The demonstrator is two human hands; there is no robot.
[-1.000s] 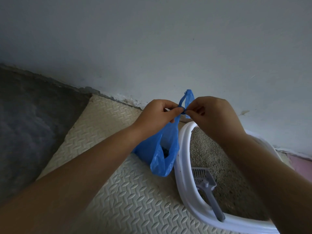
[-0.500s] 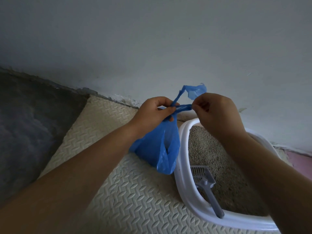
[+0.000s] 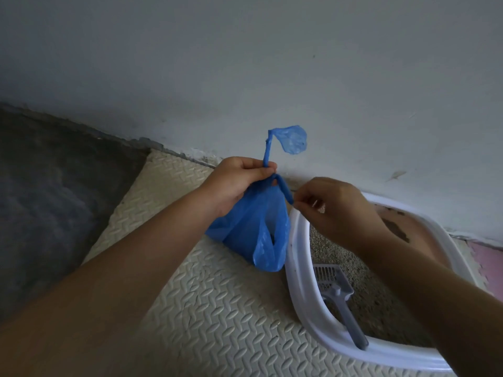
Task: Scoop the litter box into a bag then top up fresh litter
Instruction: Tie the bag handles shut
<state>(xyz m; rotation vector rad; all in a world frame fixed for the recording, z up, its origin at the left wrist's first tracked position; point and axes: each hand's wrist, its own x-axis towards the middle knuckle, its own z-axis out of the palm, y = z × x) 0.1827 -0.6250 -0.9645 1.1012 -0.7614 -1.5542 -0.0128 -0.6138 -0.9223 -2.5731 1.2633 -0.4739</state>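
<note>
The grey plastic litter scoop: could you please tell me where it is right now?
In the head view, the grey plastic litter scoop lies lower right inside the white oval litter box, its handle leaning on the near rim.

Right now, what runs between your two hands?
In the head view, one twisted handle of the blue bag spans the gap, held by the left hand and pinched by the right hand.

Bag (image 3: 253, 229) left of litter box (image 3: 302, 303); scoop (image 3: 337, 295) inside.

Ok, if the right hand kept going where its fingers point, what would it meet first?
Probably the twisted neck of the blue bag, beside the left hand; the right hand pinches its handle. Depth unclear.
</note>
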